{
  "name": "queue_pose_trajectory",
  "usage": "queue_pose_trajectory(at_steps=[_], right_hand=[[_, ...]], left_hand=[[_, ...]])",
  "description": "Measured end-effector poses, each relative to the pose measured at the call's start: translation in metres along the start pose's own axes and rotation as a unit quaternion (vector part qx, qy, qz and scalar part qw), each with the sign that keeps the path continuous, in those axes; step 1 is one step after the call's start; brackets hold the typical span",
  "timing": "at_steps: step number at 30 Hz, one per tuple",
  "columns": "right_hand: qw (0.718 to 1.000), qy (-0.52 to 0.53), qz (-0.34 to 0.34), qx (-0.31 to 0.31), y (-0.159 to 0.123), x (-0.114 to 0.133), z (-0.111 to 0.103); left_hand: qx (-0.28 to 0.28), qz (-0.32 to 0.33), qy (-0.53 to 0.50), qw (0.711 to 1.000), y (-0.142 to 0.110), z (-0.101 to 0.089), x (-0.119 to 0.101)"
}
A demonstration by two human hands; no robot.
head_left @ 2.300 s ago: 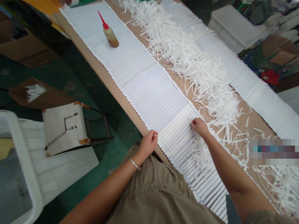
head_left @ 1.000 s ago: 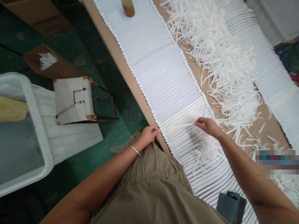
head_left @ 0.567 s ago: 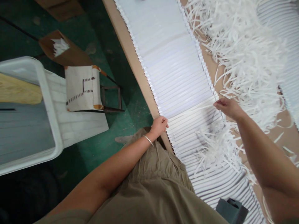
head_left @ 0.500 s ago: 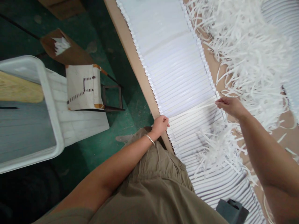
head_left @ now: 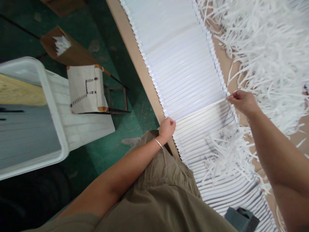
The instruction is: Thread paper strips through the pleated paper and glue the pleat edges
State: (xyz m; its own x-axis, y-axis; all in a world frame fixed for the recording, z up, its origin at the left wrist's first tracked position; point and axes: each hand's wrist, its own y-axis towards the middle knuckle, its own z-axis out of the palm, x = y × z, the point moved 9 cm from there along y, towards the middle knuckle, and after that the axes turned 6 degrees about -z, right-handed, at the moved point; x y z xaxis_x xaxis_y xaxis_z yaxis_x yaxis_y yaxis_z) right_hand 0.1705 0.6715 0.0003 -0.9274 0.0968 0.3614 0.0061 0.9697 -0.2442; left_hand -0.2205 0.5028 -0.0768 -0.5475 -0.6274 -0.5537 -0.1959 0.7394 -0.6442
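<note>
A narrow white strip [head_left: 202,108] runs taut across a long row of overlapping white sheets [head_left: 183,67] with ragged edges. My left hand [head_left: 167,127] pinches its near end at the sheets' left edge, by the table border. At the opposite edge, my right hand [head_left: 243,101] has thumb and fingers pressed together on the other end. The strip lies where the smooth, bluish part meets the exposed ridged rows. Just below my right hand, a small heap of loose white strips [head_left: 225,156] rests on those rows.
A big pile of white strips [head_left: 272,51] covers the brown tabletop [head_left: 223,61] at right. A dark grey block-like object [head_left: 241,219] sits on the sheets near my body. Left of the table are a fabric-seat stool [head_left: 83,90], a cardboard box [head_left: 70,53] and a white plastic bin [head_left: 54,112].
My right hand has moved up and outward to the sheets' far edge, drawing the strip straight across. My left hand stays at the near edge. The view has shifted, and the glue bottle is out of sight.
</note>
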Motion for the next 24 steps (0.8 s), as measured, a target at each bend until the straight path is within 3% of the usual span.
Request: queue_pose_trajectory(at_steps=[4, 13, 24], right_hand=[[0.999, 0.025, 0.024, -0.006, 0.004, -0.002, -0.001], [0.999, 0.022, 0.027, -0.024, 0.006, 0.019, -0.001], [0.998, -0.017, -0.013, -0.052, 0.017, 0.013, 0.012]], left_hand=[[-0.004, 0.001, 0.01, 1.0, 0.0, -0.001, -0.002], [0.0, -0.005, 0.05, 0.999, -0.004, -0.004, -0.008], [-0.011, 0.012, 0.101, 0.995, -0.004, -0.009, -0.015]])
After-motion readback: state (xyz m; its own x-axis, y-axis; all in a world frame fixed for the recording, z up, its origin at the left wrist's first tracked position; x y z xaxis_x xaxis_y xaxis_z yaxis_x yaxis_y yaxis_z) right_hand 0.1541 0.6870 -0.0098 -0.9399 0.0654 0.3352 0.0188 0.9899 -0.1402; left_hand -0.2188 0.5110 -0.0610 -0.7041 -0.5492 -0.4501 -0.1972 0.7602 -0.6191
